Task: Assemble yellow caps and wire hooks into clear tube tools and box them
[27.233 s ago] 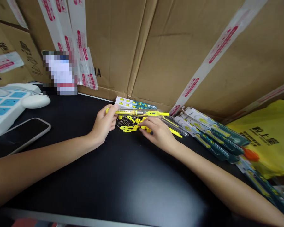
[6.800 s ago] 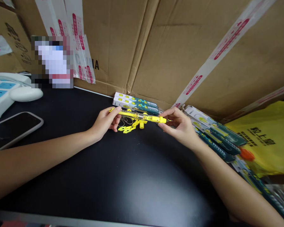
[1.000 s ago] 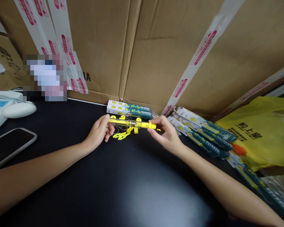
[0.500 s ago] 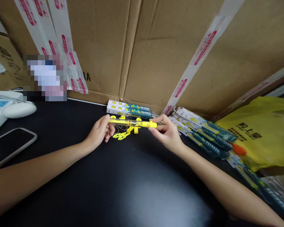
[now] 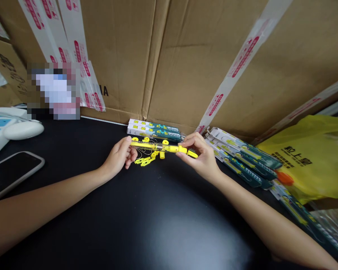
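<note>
A clear tubular spring scale (image 5: 154,146) with yellow parts inside is held level between my two hands above the black table. My left hand (image 5: 119,152) pinches its left end, with the lower fingers curled beneath. At the other end, my right hand (image 5: 198,152) grips the yellow end cap between thumb and fingers. A yellow tip (image 5: 192,153) sticks out past the right fingers; whether it joins the cap is hidden. Behind and below the tube lie loose yellow pieces (image 5: 145,161), a short yellow cylinder (image 5: 162,155) and thin metal wire hooks, partly covered.
Printed boxes (image 5: 153,129) lie against the large cardboard carton (image 5: 115,56). More such boxes (image 5: 242,157) are stacked at right, beside a yellow plastic bag (image 5: 312,157). To the left are a phone (image 5: 14,174) and a white power strip (image 5: 0,127) on the black table (image 5: 129,225).
My right fingers have shifted and turned slightly at the cap, and a yellow tip now shows to their right. The left hand and tube have hardly moved.
</note>
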{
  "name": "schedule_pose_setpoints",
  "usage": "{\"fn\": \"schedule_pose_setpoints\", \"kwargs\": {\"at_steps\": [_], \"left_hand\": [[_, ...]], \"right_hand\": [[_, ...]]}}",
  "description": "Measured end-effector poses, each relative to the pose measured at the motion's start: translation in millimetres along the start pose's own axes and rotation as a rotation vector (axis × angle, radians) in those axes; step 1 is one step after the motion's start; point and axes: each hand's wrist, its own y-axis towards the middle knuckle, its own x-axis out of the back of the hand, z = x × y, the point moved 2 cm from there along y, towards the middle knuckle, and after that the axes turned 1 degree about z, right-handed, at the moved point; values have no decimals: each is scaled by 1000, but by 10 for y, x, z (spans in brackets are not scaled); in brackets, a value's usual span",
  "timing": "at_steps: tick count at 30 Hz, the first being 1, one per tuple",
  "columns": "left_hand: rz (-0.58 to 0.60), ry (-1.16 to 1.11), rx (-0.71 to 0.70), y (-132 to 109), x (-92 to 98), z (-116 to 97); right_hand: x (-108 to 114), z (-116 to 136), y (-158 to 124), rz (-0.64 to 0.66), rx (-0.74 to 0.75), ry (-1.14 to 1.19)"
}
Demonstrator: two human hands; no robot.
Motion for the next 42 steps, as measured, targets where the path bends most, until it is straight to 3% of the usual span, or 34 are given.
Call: {"fn": "schedule_pose_setpoints", "kwargs": {"at_steps": [22,27,31,35,42], "left_hand": [[0,5,27,-6,-16,-26],[12,10,11,-10,-17,-24],[11,15,17,-14,-14,-29],[12,7,11,-17,-14,-37],[16,-9,-2,-17,-14,-23]], "right_hand": [[-122,1,-132,100,-252,318],[-70,6,-101,22,-218,172],[-7,18,-39,-24,-61,-8],[6,23,-14,-20,12,-27],[-20,-7,-36,-4,-19,13]]}}
